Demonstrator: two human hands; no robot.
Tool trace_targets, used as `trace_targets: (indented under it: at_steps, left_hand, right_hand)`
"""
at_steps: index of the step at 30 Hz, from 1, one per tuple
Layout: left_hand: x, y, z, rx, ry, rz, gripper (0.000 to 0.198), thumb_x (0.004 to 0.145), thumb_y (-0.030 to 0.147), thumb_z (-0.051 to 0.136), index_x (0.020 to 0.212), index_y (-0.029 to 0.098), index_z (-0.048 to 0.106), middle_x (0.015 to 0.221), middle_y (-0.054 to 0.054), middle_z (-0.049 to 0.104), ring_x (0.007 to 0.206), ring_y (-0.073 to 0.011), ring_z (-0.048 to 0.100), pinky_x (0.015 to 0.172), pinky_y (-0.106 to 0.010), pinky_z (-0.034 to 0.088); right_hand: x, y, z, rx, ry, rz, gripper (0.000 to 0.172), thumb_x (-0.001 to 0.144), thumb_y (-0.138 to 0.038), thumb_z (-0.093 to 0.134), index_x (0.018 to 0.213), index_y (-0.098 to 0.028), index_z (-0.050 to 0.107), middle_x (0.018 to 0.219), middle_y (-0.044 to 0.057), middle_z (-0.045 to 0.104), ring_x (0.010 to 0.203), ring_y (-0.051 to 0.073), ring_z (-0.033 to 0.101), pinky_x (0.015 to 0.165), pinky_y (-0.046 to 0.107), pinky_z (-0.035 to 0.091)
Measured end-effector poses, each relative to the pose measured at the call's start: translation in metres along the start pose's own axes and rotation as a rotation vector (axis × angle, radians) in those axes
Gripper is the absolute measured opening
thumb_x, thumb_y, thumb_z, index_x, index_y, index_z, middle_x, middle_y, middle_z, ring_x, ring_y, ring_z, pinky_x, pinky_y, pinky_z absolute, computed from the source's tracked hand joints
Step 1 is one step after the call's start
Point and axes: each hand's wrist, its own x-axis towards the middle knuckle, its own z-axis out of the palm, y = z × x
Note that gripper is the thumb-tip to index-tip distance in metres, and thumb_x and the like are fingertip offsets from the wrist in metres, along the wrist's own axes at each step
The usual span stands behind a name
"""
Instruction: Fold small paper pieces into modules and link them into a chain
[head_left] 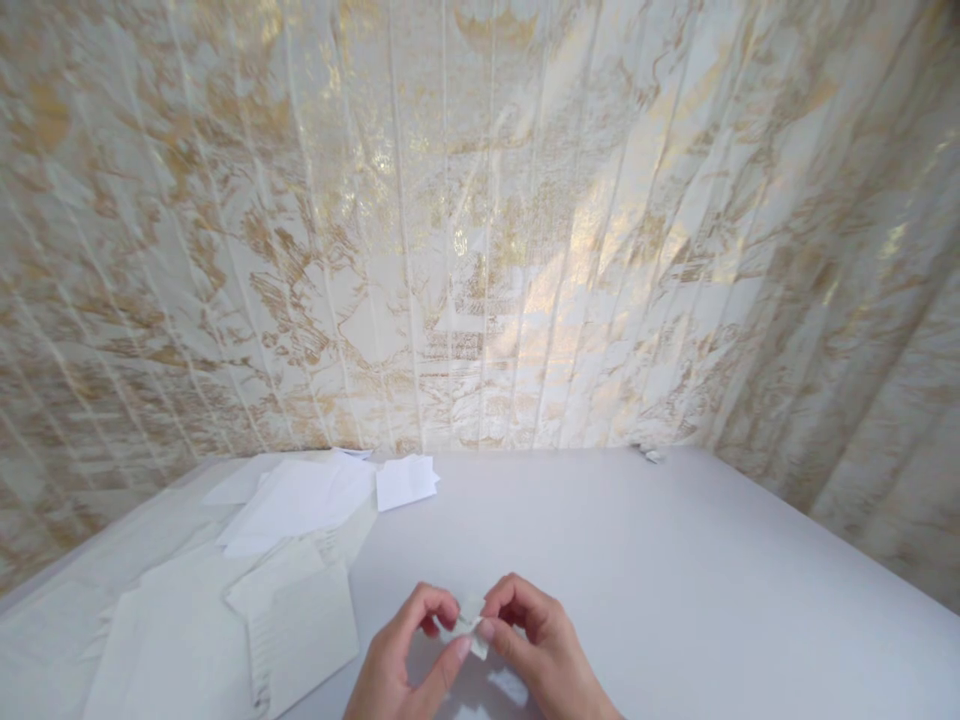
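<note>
Between my two hands, low in the middle of the head view, is a small folded piece of white paper (pixel 471 628). My left hand (pixel 421 650) is closed on its left side, with the thumb at the lower edge and the index finger curled above. Thumb and index finger of my right hand (pixel 536 645) pinch its right side. The fingers cover part of the folds. Below the hands, another small white paper piece (pixel 510 686) lies on the white table (pixel 645 580), partly hidden by my right hand.
At the left lie greyish paper sheets (pixel 307 620) with torn edges, overlapping. Behind them are white sheets (pixel 300 500) and a small stack of white paper (pixel 405 483). A small crumpled scrap (pixel 651 455) lies at the back edge. Patterned gold-and-white curtains (pixel 480 250) hang behind the table.
</note>
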Motion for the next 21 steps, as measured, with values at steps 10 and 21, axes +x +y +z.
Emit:
trace_targets:
  at_steps: [10,21]
  left_hand:
    - [0.001,0.000,0.001,-0.048,0.006,-0.007,0.039,0.081,0.058,0.065,0.066,0.024,0.056,0.068,0.002,0.058,0.068,-0.0184,0.056,0.071,-0.024,0.044]
    - [-0.002,-0.006,0.008,-0.227,0.013,-0.054,0.040,0.079,0.061,0.066,0.079,0.023,0.055,0.071,0.003,0.053,0.073,-0.0171,0.054,0.073,-0.024,0.043]
  right_hand:
    - [0.002,-0.004,0.001,0.025,-0.049,-0.030,0.052,0.074,-0.066,0.071,0.068,-0.018,0.054,0.066,-0.002,0.051,0.063,0.013,0.045,0.061,0.027,0.035]
    - [0.002,0.006,0.004,0.281,-0.073,0.007,0.048,0.072,-0.055,0.080,0.085,-0.020,0.050,0.064,-0.007,0.049,0.056,0.009,0.041,0.057,0.023,0.029]
